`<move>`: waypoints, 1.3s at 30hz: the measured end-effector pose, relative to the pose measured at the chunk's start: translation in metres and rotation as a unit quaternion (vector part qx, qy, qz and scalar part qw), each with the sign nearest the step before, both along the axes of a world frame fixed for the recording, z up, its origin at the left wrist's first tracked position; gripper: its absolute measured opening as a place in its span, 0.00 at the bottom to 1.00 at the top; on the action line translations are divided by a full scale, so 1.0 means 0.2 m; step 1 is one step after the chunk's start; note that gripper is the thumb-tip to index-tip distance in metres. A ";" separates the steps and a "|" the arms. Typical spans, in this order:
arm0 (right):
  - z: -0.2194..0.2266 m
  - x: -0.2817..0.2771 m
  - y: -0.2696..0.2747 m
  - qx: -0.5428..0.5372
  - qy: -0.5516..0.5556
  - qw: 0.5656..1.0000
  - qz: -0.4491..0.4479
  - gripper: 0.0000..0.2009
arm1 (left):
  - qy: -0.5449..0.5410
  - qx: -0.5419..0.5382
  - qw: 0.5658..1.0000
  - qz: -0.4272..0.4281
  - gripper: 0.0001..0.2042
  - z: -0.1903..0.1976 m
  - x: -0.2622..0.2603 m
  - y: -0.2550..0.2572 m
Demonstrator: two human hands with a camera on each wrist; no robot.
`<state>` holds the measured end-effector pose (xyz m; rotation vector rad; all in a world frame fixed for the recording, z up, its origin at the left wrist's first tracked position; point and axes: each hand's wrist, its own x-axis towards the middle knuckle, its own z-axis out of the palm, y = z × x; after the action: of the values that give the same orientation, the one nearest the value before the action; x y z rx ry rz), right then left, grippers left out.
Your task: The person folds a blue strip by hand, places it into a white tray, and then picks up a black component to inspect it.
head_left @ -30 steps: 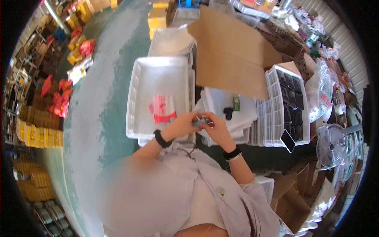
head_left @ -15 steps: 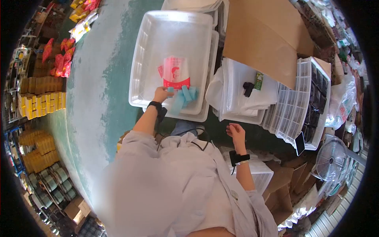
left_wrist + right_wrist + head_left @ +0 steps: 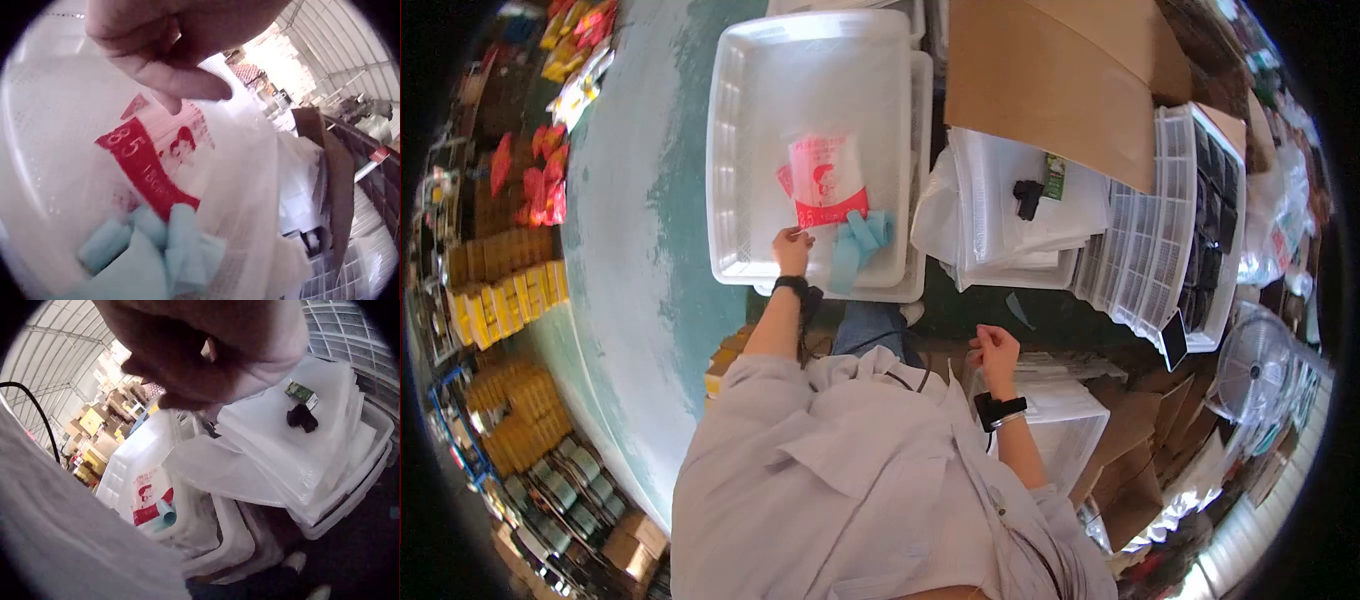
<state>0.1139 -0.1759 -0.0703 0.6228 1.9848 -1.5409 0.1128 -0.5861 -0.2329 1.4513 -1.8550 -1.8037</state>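
Note:
My left hand (image 3: 793,250) is over the near end of a white plastic tray (image 3: 730,150), fingers loosely bent. In the left wrist view the same hand (image 3: 181,44) shows nothing between its fingers. Just right of it, light-blue strips (image 3: 863,236), thin and partly rolled up, lie in the tray's near right corner. They overlap the lower edge of a red-and-white printed bag (image 3: 828,180). My right hand (image 3: 997,352) hangs at the front of my body, fingers loosely curled with nothing showing in them. In the right wrist view that hand (image 3: 231,356) is near the plastic sheets.
Right of the tray, white plastic sheets (image 3: 990,220) are stacked with a small black item (image 3: 1028,198) and a green packet (image 3: 1055,176) on top. A cardboard flap (image 3: 1050,90) overhangs them. Farther right are a white crate (image 3: 1135,230), a phone (image 3: 1174,340) and a fan (image 3: 1255,372).
Both hands were together at a light-blue piece; now they are apart. The light-blue strips lie in the tray, the left hand has drawn left from them, and the right hand has dropped toward my body.

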 end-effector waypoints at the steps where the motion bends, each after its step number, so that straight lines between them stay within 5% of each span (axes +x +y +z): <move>1: -0.01 -0.03 0.02 0.038 0.018 0.999 0.016 0.09 | 0.057 0.067 0.995 0.039 0.11 0.08 -0.01 -0.02; 4: 0.02 -0.11 0.03 0.043 0.021 0.996 -0.071 0.14 | -0.023 -0.018 1.000 -0.002 0.14 0.35 -0.13 -0.05; 8: 0.21 -0.21 0.06 -0.195 -0.006 0.940 -0.280 0.17 | 0.054 0.110 0.992 -0.035 0.17 0.66 -0.43 0.09; 11: 0.30 -0.22 0.11 -0.271 0.069 0.890 -0.361 0.14 | 0.094 0.250 0.959 -0.100 0.17 0.86 -0.72 0.28; 17: 0.35 0.00 0.30 -0.214 0.158 0.817 -0.511 0.08 | 0.089 0.323 0.895 -0.296 0.16 1.09 -1.13 0.84; 24: 0.37 0.55 0.45 -0.124 0.172 0.675 -0.706 0.09 | 0.022 0.349 0.808 -0.474 0.05 0.97 -1.02 1.39; 27: 0.38 0.74 0.50 -0.125 0.173 0.596 -0.774 0.13 | -0.027 0.261 0.829 -0.495 0.11 1.08 -0.82 1.71; 30: 0.32 0.86 0.54 -0.114 0.203 0.540 -0.809 0.17 | -0.018 0.302 0.739 -0.602 0.19 1.09 -0.78 1.90; 32: 0.34 0.90 0.54 -0.098 0.198 0.523 -0.823 0.18 | 0.002 0.304 0.688 -0.658 0.23 1.10 -0.77 2.00; 35: 0.32 0.92 0.55 -0.084 0.202 0.513 -0.830 0.19 | 0.031 0.293 0.672 -0.679 0.24 1.23 -0.66 2.15; 39: 0.37 0.99 0.54 -0.099 0.200 0.541 -0.811 0.21 | -0.027 0.303 0.612 -0.730 0.26 1.18 -0.59 2.25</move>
<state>0.3120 -0.0674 0.0047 2.6293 0.9434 -2.9412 -0.0054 -0.1365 0.0040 -0.5858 -2.8784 -3.1596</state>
